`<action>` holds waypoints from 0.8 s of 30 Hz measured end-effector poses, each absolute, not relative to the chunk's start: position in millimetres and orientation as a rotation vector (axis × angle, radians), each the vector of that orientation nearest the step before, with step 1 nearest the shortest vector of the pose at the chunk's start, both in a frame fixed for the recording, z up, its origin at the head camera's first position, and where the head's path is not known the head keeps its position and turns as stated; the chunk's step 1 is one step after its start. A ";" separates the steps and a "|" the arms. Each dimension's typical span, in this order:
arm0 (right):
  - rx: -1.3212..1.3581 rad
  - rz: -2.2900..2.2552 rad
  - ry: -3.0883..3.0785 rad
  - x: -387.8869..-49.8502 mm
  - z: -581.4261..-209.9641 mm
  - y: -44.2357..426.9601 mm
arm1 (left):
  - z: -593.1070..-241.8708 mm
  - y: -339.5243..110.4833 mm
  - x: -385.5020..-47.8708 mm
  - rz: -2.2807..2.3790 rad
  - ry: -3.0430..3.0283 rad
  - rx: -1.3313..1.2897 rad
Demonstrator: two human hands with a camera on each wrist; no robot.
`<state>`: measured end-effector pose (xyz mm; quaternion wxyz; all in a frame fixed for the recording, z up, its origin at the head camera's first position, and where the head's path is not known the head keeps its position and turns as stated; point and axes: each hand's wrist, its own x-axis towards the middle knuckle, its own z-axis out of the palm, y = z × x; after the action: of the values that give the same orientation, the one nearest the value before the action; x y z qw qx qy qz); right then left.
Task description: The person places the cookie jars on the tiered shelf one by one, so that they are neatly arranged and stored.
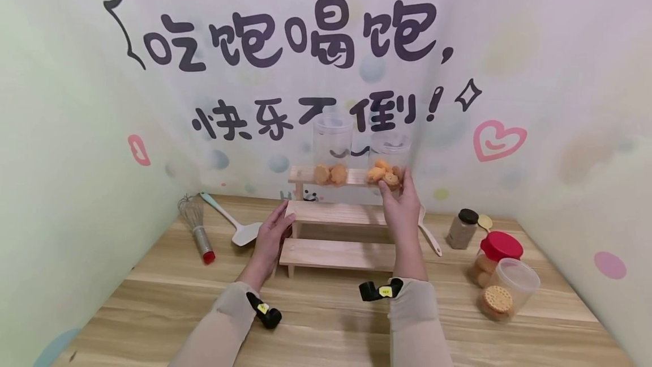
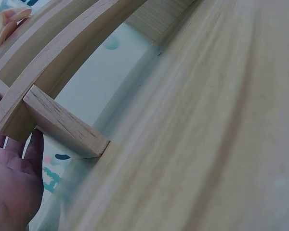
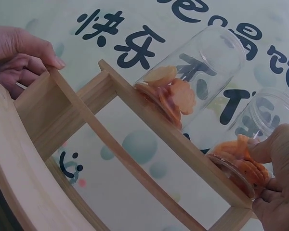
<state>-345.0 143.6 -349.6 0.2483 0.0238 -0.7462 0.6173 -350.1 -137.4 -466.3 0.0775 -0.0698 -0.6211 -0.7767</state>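
A three-step wooden stand (image 1: pixel 336 212) stands on the table, in the middle of the head view. My left hand (image 1: pixel 269 238) holds the left end of its middle step, the thumb on top in the right wrist view. My right hand (image 1: pixel 402 214) grips the lower part of a clear jar (image 1: pixel 391 145) at the right end of the top step, thumb in front. Orange and brown snack pieces (image 3: pixel 236 156) lie in the bottom of that jar. To its left on the same step is a taller clear jar (image 1: pixel 332 139) with round biscuits (image 3: pixel 168 94).
On the table's left lie a whisk (image 1: pixel 198 228) and a white spatula (image 1: pixel 244 233). A pale utensil handle (image 1: pixel 430 237) lies right of the stand. Farther right stand a black-lidded jar (image 1: pixel 462 230), a red-lidded jar (image 1: pixel 501 247) and a clear biscuit jar (image 1: pixel 519 287), beside a small yellowish spoon (image 1: pixel 485 222).
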 end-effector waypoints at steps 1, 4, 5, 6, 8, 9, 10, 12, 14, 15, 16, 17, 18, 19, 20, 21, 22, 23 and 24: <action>0.061 1.678 -2.036 -345.1 -349.9 144.1 | -466.1 -136.7 -350.3 -2.343 -1.848 -0.200; 0.041 1.656 -2.053 -344.9 -351.3 145.7 | -465.9 -135.2 -351.0 -2.379 -1.822 -0.178; 0.039 1.650 -2.056 -344.9 -351.7 146.3 | -465.9 -134.8 -351.1 -2.383 -1.820 -0.175; 0.039 1.647 -2.060 -344.9 -352.1 146.8 | -465.8 -134.5 -351.2 -2.383 -1.822 -0.176; 0.030 1.644 -2.069 -344.1 -352.6 147.6 | -465.9 -134.3 -351.2 -2.386 -1.822 -0.175; 0.029 1.638 -2.073 -343.8 -352.9 147.8 | -465.8 -134.3 -350.9 -2.385 -1.825 -0.173; 0.030 1.637 -2.076 -343.5 -353.0 148.0 | -465.7 -134.4 -350.6 -2.383 -1.827 -0.174; 0.031 1.635 -2.077 -343.3 -353.4 147.8 | -465.2 -134.8 -349.9 -2.383 -1.829 -0.175; 0.037 1.630 -2.077 -343.4 -354.0 147.7 | -464.8 -135.4 -348.7 -2.384 -1.829 -0.174; 0.044 1.627 -2.075 -343.6 -354.4 147.6 | -464.6 -135.8 -348.3 -2.381 -1.835 -0.176; 0.044 1.623 -2.077 -343.8 -354.7 147.6 | -464.5 -136.1 -348.1 -2.378 -1.840 -0.180; 0.045 1.619 -2.080 -344.1 -355.0 147.5 | -464.4 -136.5 -348.0 -2.378 -1.841 -0.183; 0.046 1.614 -2.081 -344.4 -355.2 147.5 | -464.3 -136.7 -347.9 -2.380 -1.841 -0.187; 0.044 1.607 -2.087 -344.6 -355.4 147.7 | -464.3 -136.9 -347.9 -2.388 -1.836 -0.193; 0.042 1.599 -2.091 -345.1 -355.6 147.9 | -464.2 -137.0 -348.1 -2.395 -1.830 -0.203; 0.040 1.592 -2.095 -345.3 -355.7 148.0 | -464.3 -137.0 -348.3 -2.405 -1.822 -0.212; 0.034 1.583 -2.102 -345.5 -355.6 148.1 | -464.4 -137.0 -348.9 -2.413 -1.814 -0.218; 0.035 1.579 -2.106 -345.6 -355.5 148.3 | -464.4 -137.0 -349.3 -2.421 -1.805 -0.228; 0.036 1.574 -2.107 -345.7 -355.4 148.6 | -464.4 -136.9 -349.7 -2.426 -1.801 -0.234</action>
<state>-345.7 148.6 -355.4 0.2526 0.0133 -0.7751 0.5791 -349.7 -136.9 -464.4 0.0556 -0.0771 -0.5933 -0.7994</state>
